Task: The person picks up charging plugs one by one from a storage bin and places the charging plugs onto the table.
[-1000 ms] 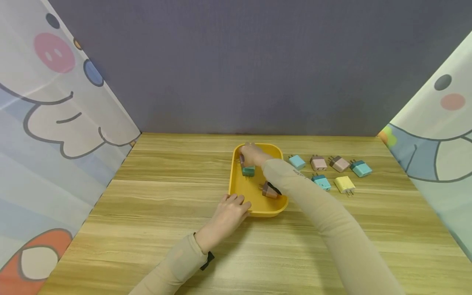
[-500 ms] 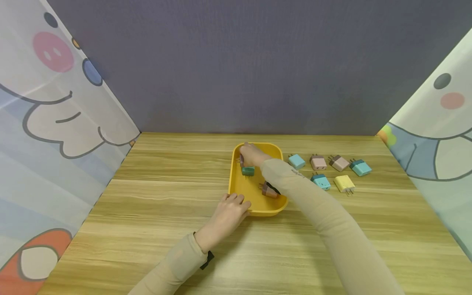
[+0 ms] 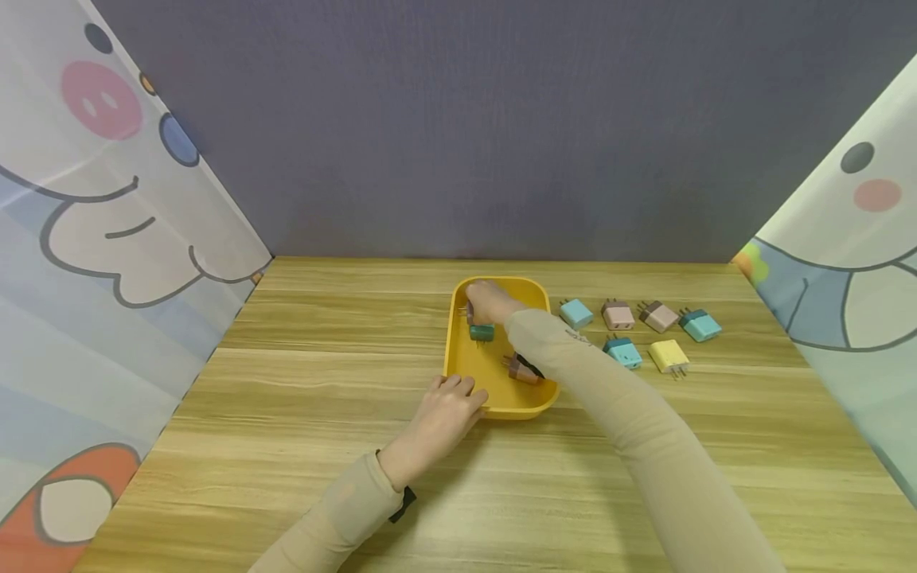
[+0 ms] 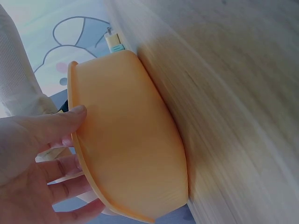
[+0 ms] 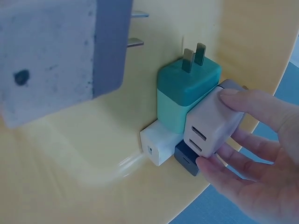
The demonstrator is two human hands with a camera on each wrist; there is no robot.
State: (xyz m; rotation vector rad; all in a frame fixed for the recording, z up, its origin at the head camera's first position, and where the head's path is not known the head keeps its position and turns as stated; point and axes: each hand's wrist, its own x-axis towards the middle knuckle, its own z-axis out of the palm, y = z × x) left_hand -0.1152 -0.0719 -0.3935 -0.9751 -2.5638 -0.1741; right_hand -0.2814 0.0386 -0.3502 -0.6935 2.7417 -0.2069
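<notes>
My left hand grips the near left corner of a yellow plastic tray; in the left wrist view its thumb presses the outer wall while the fingers go over the rim. Inside the far left end of the tray, my right hand pinches a pinkish plug charger with two USB slots, thumb on one side and fingertips underneath. That charger leans against a two-tone green charger with prongs up. Below them lie a white charger and a dark one.
Another pinkish-brown charger lies in the near part of the tray. On the wooden table to the right are several more chargers, including a yellow one and a light blue one. A grey panel stands behind.
</notes>
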